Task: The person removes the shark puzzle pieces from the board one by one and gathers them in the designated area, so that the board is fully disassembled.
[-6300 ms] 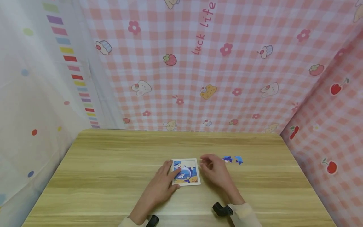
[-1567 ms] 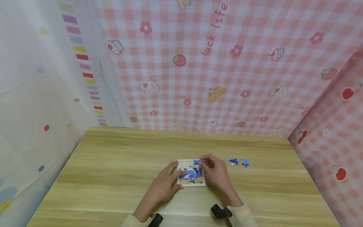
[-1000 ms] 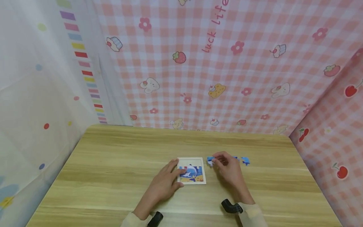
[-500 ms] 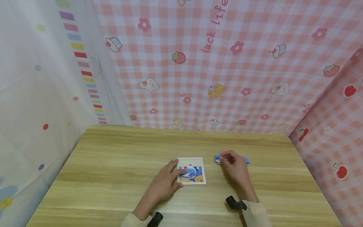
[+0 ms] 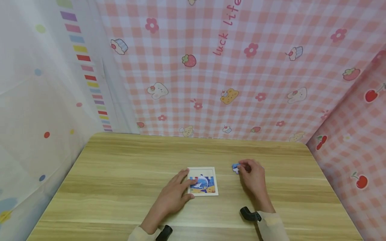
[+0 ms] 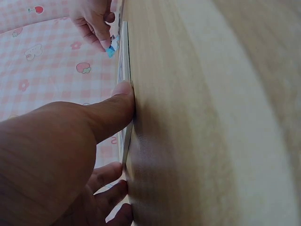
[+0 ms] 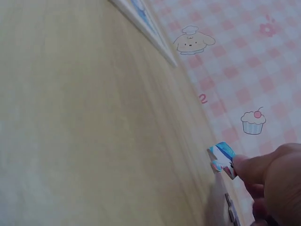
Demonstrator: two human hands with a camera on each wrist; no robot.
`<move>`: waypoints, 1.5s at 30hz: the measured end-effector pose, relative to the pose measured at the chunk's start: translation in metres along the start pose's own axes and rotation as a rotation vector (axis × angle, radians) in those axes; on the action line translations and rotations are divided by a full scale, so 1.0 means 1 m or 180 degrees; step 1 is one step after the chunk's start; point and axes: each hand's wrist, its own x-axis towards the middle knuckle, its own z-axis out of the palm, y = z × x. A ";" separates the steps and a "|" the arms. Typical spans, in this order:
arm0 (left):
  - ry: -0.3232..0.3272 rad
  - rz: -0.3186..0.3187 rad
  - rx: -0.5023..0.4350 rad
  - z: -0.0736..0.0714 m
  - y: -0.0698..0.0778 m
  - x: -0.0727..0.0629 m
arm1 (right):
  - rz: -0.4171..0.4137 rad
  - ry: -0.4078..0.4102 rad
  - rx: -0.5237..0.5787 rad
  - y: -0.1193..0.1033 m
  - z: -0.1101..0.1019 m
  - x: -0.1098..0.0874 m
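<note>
A small square puzzle tray [image 5: 216, 182] with a pale rim lies mid-table in the head view, a whale picture filling its lower part. Its upper strip shows bare backing. My left hand [image 5: 173, 195] rests at its left side, index finger over the picture; in the left wrist view the thumb [image 6: 123, 89] presses the near edge. To the right of the tray, my right hand [image 5: 254, 175] pinches a blue and white jigsaw piece [image 5: 235, 168] between thumb and fingertips. The right wrist view shows this piece [image 7: 222, 157] raised over the wood.
Under my right hand another jigsaw piece [image 7: 231, 209] lies on the table, hidden by the hand in the head view. A wooden tabletop [image 5: 120, 167] spreads all round. Pink checked cloth [image 5: 181, 77] hangs behind and right, white dotted cloth [image 5: 24, 110] at left.
My right hand has moved from the tray's upper right corner rightward with the jigsaw piece, now over the loose pieces. The tray's upper strip lost its pieces. The left hand keeps its place.
</note>
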 end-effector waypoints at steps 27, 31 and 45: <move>0.0032 0.0057 0.0004 0.000 0.000 -0.003 | -0.0050 -0.0025 -0.0403 0.002 0.000 0.001; 0.0012 0.0052 0.0027 -0.001 -0.001 -0.001 | -0.0153 0.0060 -0.0203 -0.002 -0.005 0.002; -0.0004 0.0060 -0.0012 -0.003 -0.001 0.000 | -0.0122 -0.0588 0.0140 -0.030 0.000 -0.006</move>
